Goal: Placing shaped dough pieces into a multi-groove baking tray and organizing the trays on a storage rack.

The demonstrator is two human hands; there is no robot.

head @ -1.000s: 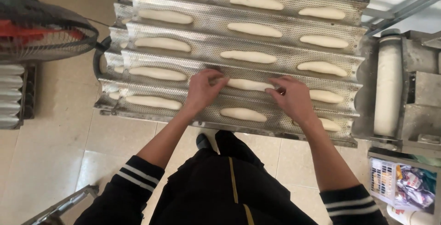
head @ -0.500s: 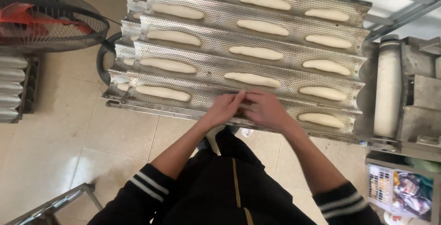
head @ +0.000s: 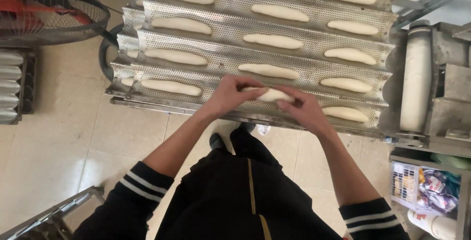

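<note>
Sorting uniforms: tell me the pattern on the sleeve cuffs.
Black sleeve cuffs with thin white stripes, on both arms; clearest in the head view.

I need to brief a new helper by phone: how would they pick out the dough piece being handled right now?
Find the big perforated metal tray with its rows of pale dough sticks. At its near edge, in the middle, one dough piece is held between the left hand and right hand. The others lie untouched in their grooves.
</note>
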